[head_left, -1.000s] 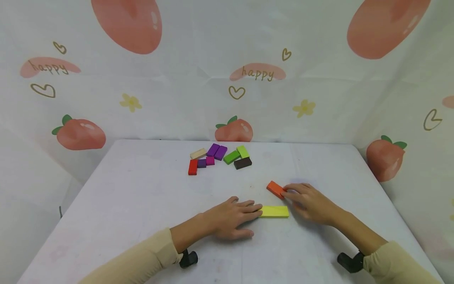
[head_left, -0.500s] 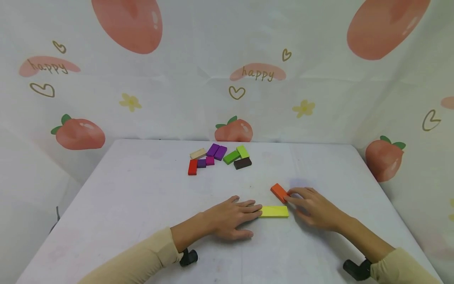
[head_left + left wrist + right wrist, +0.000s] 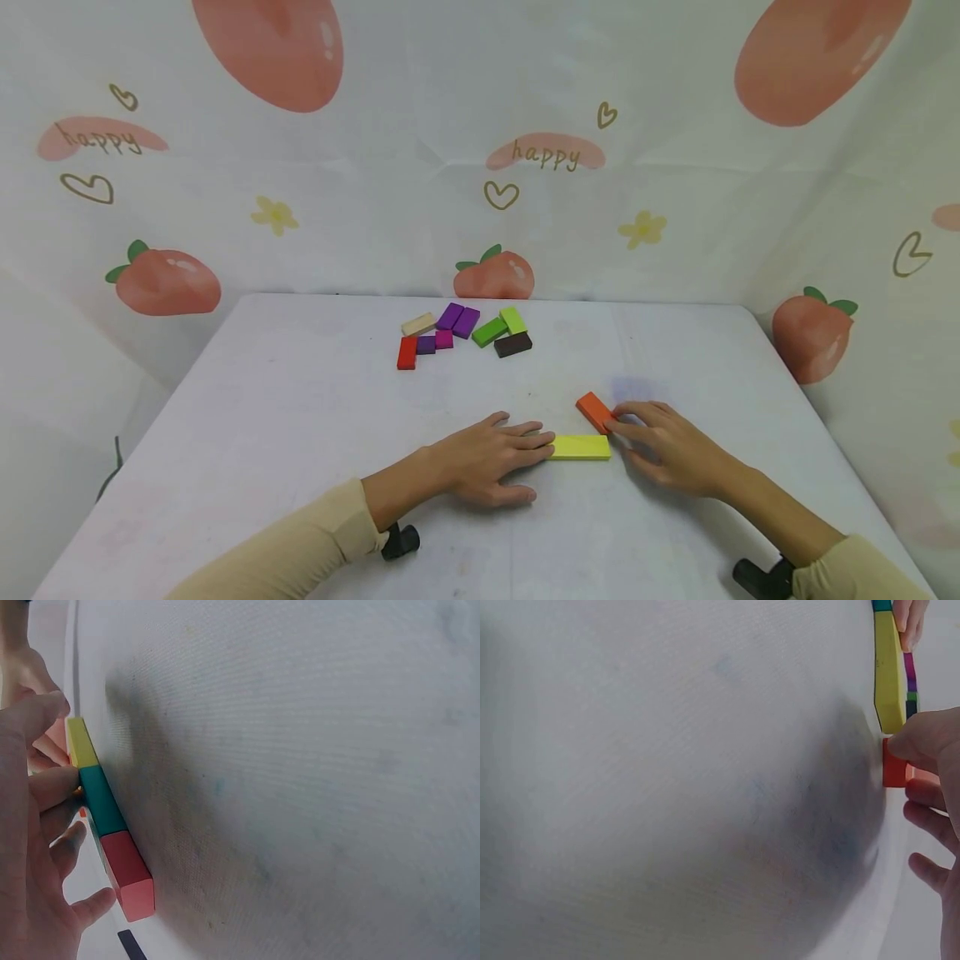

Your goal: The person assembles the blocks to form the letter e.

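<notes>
My left hand point(image 3: 491, 462) lies with fingers spread over a row of blocks, fingertips touching their tops. A yellow block point(image 3: 581, 447) sticks out from under it to the right. The left wrist view also shows a teal block point(image 3: 103, 801) and a pinkish-red block point(image 3: 129, 871) end to end with the yellow one; from above, the hand covers both. My right hand point(image 3: 671, 450) pinches an orange block point(image 3: 592, 411) by its near end between thumb and fingers. That block sits slanted just behind the yellow block's right end, its near end close to it in the right wrist view point(image 3: 895, 766).
Toward the back of the white table point(image 3: 315, 433) lies a loose cluster of blocks: red point(image 3: 407, 353), beige point(image 3: 418, 325), several purple and magenta point(image 3: 466, 322), green point(image 3: 491, 332), lime point(image 3: 513, 320) and dark brown point(image 3: 513, 345). A printed cloth point(image 3: 390, 225) hangs behind the table.
My right hand has drawn the orange block toward me and slightly right, turning it a little, closer to the yellow block's right end. The left hand has stayed in place.
</notes>
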`<state>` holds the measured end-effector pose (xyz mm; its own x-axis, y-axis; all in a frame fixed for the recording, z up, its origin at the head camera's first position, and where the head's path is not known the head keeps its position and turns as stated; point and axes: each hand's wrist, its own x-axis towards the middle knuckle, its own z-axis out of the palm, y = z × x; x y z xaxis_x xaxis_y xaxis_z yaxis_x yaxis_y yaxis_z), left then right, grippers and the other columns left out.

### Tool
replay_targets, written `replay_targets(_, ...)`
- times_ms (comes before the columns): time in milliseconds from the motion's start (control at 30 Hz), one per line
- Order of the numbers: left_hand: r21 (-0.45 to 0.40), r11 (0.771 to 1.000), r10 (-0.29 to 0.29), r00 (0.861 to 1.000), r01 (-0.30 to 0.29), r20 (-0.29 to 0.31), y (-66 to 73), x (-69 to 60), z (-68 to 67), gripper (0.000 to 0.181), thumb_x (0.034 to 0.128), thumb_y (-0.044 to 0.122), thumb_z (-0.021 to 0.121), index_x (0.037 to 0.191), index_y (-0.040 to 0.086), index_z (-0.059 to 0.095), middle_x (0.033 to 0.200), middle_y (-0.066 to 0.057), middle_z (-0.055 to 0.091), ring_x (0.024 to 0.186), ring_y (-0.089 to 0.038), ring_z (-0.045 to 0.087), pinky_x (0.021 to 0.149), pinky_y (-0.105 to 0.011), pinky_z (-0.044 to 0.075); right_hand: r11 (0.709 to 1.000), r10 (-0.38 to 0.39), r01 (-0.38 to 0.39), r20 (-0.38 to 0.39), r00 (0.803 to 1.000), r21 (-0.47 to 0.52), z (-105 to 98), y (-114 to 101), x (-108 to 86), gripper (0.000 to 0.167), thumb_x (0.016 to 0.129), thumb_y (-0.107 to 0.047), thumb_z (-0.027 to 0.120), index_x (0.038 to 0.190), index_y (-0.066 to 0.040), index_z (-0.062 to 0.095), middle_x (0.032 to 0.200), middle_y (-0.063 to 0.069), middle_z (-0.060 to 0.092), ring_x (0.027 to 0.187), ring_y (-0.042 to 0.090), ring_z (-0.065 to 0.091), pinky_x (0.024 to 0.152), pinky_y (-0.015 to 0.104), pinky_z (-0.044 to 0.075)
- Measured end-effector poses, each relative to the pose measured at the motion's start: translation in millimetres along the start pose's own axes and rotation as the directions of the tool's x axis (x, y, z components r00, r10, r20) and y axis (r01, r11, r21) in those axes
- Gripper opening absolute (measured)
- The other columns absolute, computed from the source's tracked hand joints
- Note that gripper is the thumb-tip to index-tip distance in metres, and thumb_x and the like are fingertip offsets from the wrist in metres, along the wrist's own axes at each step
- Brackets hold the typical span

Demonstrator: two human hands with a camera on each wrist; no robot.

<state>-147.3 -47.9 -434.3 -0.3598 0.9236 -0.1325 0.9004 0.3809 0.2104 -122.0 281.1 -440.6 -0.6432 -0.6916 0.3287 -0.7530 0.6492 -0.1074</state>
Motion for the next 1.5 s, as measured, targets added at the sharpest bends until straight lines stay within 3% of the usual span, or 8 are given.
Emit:
replay_targets(1200, 0.004, 1.0, -0.001, 1.0, 0.001, -0.012, -0.5, 0.4, 1.0, 0.063, 0.1018, 0.053, 0.044, 0.155, 0.02, 0.036, 0.16, 0.006, 0.032, 0.15, -0.016, 0.023, 0.115, -0.052, 0.03, 1.0, 0.007, -0.007, 0.008, 1.0, 0.0, 1.2, -1.7, -5.2, 0.051, 0.072, -0.011, 0.079, 0.123, -0.01, 0.071, 0.122, 0.008, 0.062, 0.112, 0.025, 0.057, 0.092, 0.052, 0.048)
replay_targets(1500, 0.003, 1.0, -0.004, 1.0, 0.004, -0.01, 0.5, -0.4, 0.1, 0.063, 0.1022, 0.052, 0.043, 0.156, 0.02, 0.035, 0.161, 0.005, 0.031, 0.15, -0.016, 0.023, 0.115, -0.053, 0.029, 0.998, -0.06, 0.061, -0.01, 0.998, 0.036, -0.8, -7.9, -7.7, 0.06, 0.074, -0.013, 0.079, 0.132, -0.017, 0.065, 0.14, 0.007, 0.056, 0.121, 0.024, 0.057, 0.093, 0.049, 0.044)
